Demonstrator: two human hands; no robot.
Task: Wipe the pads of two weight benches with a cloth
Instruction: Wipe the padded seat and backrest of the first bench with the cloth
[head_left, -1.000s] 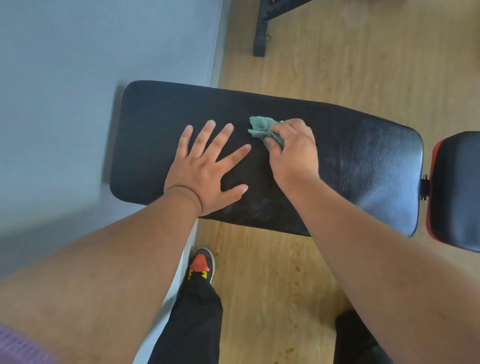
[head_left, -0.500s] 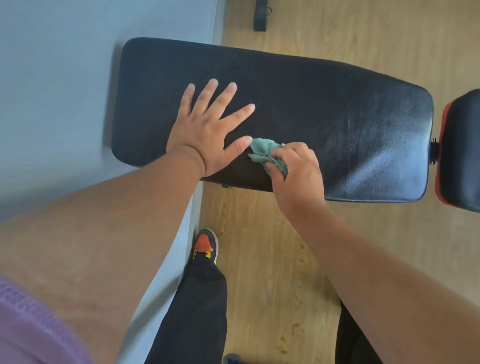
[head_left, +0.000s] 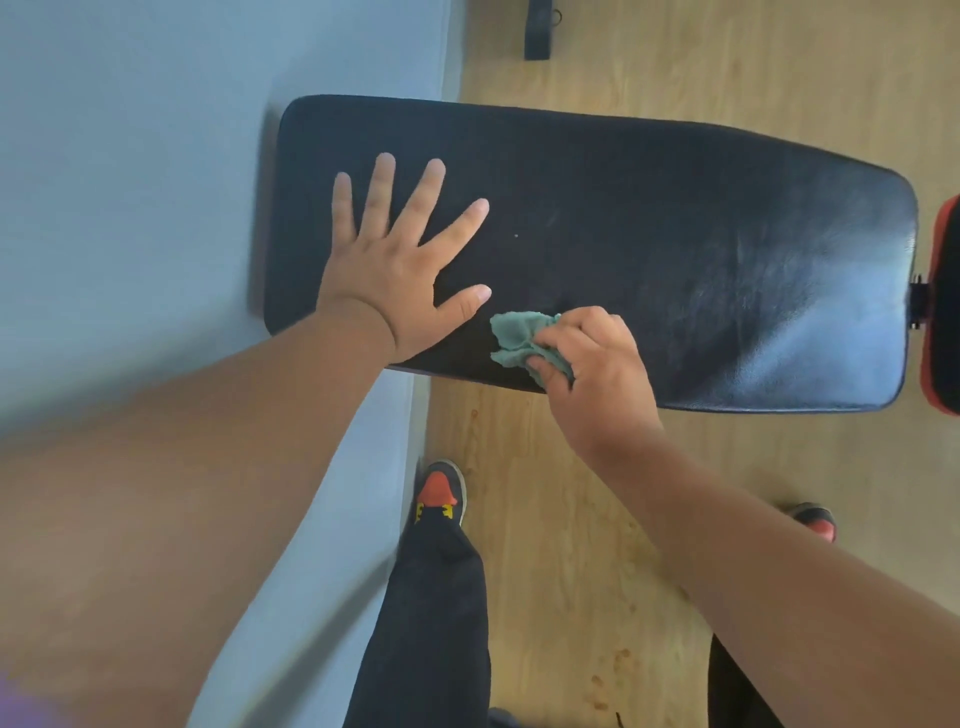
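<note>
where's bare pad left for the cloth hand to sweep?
Free: the wide stretch of black pad from the right hand to the red-trimmed seat, and the far strip beyond the left hand. Crowded: the near edge, where the green cloth sits close to the left thumb.

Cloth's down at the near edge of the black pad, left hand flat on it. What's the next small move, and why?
Probably sweep the green cloth rightward along the near edge. The right hand grips it bunched on the black pad, just beside the thumb of the left hand, which lies flat, fingers spread, blocking the way left. The long open stretch of pad lies to the right.
</note>
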